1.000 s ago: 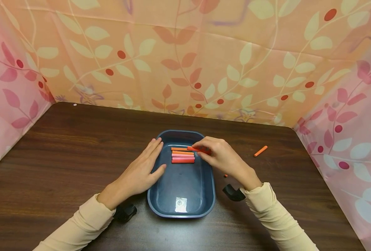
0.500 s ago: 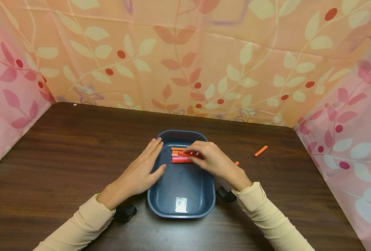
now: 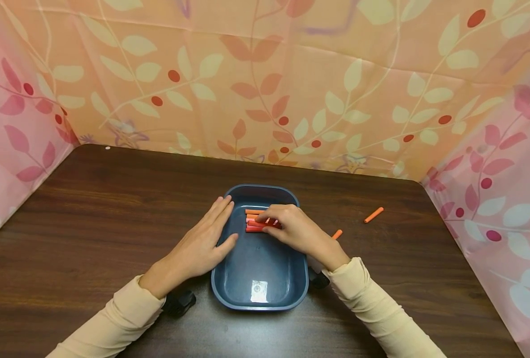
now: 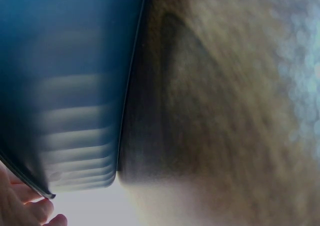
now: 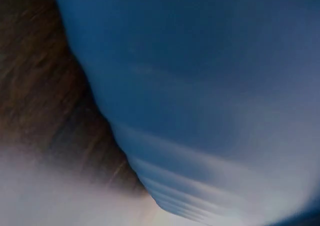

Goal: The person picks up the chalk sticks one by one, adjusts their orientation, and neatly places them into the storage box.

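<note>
A dark blue plastic tray [image 3: 259, 307] stands on the table, with a row of orange, pink and red sticks in its far half. Between the thumb and fingers of my right hand [image 3: 300, 229] is a red stick [image 3: 257, 223], low over the row and partly hidden by the fingers. My left hand [image 3: 197, 243] rests along the tray's left rim, fingers straight and thumb reaching inside. In the left wrist view, fingertips [image 4: 37, 210] show at the rim beside the tray's ribbed outer wall [image 4: 75, 96]. The right wrist view shows only the tray wall [image 5: 175, 86] and the tabletop.
One orange stick [image 3: 374, 215] lies on the dark wooden table [image 3: 126, 199] to the right. Another orange stick [image 3: 337, 234] lies closer, partly behind the right forearm. A patterned cloth [image 3: 265, 84] hangs around the back and sides.
My right hand has moved left and toward me with the red stick, from the far end of the row to over its near part. The left hand has stayed at the rim.
</note>
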`<state>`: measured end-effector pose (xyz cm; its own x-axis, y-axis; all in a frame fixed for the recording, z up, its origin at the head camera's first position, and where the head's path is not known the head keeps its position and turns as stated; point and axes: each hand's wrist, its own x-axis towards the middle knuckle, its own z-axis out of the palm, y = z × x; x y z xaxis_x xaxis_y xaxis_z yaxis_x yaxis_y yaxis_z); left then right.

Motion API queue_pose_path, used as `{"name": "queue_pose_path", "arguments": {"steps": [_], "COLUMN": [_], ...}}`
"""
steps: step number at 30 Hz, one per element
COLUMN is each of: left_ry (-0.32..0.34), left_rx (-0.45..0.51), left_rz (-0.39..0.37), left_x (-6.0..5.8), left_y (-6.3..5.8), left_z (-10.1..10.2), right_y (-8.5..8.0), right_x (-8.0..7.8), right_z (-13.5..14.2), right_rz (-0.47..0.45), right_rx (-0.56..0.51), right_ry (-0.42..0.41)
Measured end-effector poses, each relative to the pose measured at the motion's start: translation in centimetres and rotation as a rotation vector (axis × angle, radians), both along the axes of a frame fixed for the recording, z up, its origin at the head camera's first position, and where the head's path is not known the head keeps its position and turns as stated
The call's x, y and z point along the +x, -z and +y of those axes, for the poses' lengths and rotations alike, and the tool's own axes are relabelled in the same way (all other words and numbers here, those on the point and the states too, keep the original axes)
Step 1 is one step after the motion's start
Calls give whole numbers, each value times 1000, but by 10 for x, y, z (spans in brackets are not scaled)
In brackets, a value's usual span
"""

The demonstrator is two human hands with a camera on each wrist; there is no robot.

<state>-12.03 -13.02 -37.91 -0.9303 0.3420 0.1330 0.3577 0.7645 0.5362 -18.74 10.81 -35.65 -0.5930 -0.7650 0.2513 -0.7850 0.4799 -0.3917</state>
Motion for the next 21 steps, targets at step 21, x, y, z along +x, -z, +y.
{"name": "queue_pose_path", "arguments": {"steps": [21], "left_ry": [9], "left_rx": [5], "left_rz": [2], "left_x": [-1], "left_y": [0], "left_z": [-1], "right_y": [8], "right_x": [5], "right_z": [-9], "right_rz": [14], "right_rx": [215], "right_ry": [123]}}
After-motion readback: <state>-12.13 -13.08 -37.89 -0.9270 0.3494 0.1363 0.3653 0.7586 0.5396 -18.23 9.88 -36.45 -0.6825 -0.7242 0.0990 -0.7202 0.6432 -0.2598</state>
